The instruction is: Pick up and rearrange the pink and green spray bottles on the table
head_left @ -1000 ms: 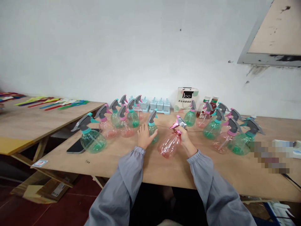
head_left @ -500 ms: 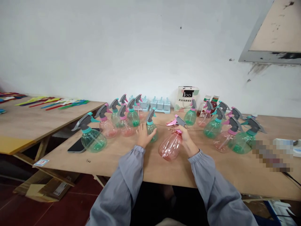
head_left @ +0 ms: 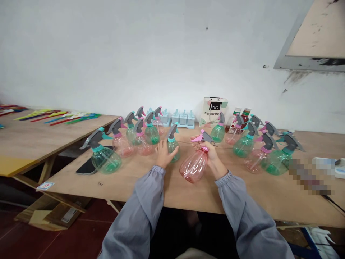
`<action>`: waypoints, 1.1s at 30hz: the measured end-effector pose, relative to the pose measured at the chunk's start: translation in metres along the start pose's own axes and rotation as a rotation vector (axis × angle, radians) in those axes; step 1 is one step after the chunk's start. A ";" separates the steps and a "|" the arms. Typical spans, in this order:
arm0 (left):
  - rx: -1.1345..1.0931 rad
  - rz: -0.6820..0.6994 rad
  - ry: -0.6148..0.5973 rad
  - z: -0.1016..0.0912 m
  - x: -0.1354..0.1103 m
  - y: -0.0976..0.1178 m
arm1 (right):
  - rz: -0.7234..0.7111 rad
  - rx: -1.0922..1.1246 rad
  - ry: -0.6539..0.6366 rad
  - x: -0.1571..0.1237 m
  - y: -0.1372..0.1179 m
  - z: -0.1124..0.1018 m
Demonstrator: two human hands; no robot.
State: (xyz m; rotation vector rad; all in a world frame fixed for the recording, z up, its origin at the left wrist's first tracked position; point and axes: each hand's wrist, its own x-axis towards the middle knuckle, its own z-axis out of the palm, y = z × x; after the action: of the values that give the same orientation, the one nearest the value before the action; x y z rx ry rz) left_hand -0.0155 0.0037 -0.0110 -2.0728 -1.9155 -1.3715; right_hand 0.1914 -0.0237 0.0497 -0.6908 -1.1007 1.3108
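Observation:
My right hand (head_left: 213,157) is wrapped round the neck of a clear pink spray bottle (head_left: 193,166) with a grey and pink trigger head. That bottle tilts, its base toward the lower left. Fingers apart, my left hand (head_left: 164,155) is beside a small green spray bottle (head_left: 174,146) that stands upright; the thumb reaches across the front of it. Whether the palm touches this bottle I cannot tell. To the left stand several pink and green spray bottles, the nearest a green one (head_left: 106,160). Several more stand at the right, among them a pink one (head_left: 257,160).
A phone (head_left: 85,167) lies partly behind the nearest left bottle. Along the wall are pale blue ice-pop moulds (head_left: 183,119), a printed box (head_left: 212,122) and two red-filled bottles (head_left: 245,117). Coloured strips (head_left: 64,118) cover part of the left table. A cable (head_left: 335,204) runs off at right.
The pink spray bottle in my right hand has tilted slightly more, its base shifting left. My left hand stays beside the green bottle. The whole view has shifted a little.

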 end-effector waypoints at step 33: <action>-0.044 -0.018 -0.035 -0.004 0.001 0.004 | -0.542 -0.704 0.686 0.016 -0.042 -0.094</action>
State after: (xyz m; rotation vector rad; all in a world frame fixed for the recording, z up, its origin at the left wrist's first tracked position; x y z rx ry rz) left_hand -0.0144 0.0009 -0.0060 -2.1183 -1.9398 -1.4021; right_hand 0.2921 0.0010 0.0565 -1.1443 -1.0462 0.1519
